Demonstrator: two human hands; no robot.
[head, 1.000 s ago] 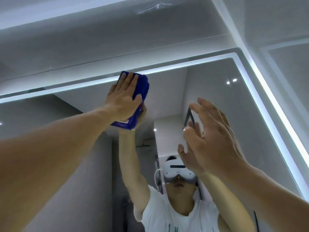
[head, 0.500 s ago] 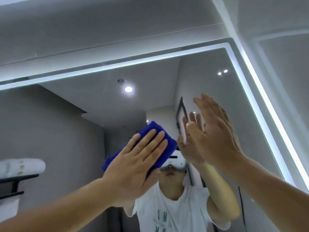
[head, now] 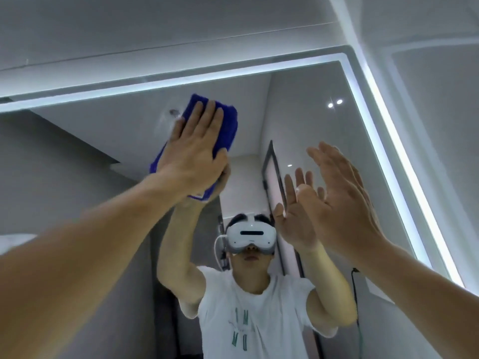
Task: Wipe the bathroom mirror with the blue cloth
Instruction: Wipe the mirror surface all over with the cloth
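Note:
The bathroom mirror fills most of the view, framed by a lit white strip along its top and right edge. A folded blue cloth lies flat against the glass high up, just below the top strip. My left hand presses on the cloth with straight fingers spread over it. My right hand is raised in front of the mirror to the right, fingers straight, holding nothing; whether it touches the glass I cannot tell. The mirror shows my reflection with a white headset.
The lit strip marks the mirror's upper right corner. Above it runs a grey wall and to the right a pale side wall. A black cable shows low at the right.
My left hand has moved the cloth up the glass from the middle of the mirror to near the top strip. My right hand has stayed in about the same spot.

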